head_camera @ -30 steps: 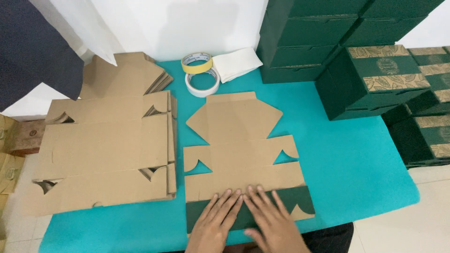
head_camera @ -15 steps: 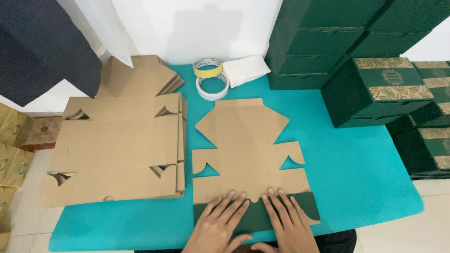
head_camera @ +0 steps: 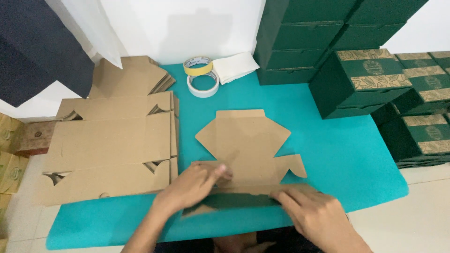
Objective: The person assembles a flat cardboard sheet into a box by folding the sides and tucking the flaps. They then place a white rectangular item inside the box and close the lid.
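Note:
A flat die-cut cardboard box blank (head_camera: 243,140), brown on top and dark green underneath, lies on the teal table cover (head_camera: 347,164) in front of me. Its near panel is folded up, showing the green side (head_camera: 234,200). My left hand (head_camera: 192,185) presses on the blank's near left flap, fingers curled over the cardboard. The near right part of the fold is gripped by my right hand (head_camera: 314,213), fingers laid along the raised edge.
A stack of flat brown blanks (head_camera: 108,140) lies at the left. Two tape rolls (head_camera: 201,77) and a folded white cloth (head_camera: 236,68) sit at the back. Finished dark green boxes (head_camera: 365,70) are piled at the back right and right.
Both hands lay flat and close together on the near panel before. Now they have spread apart and the near panel has been folded up, showing its green side.

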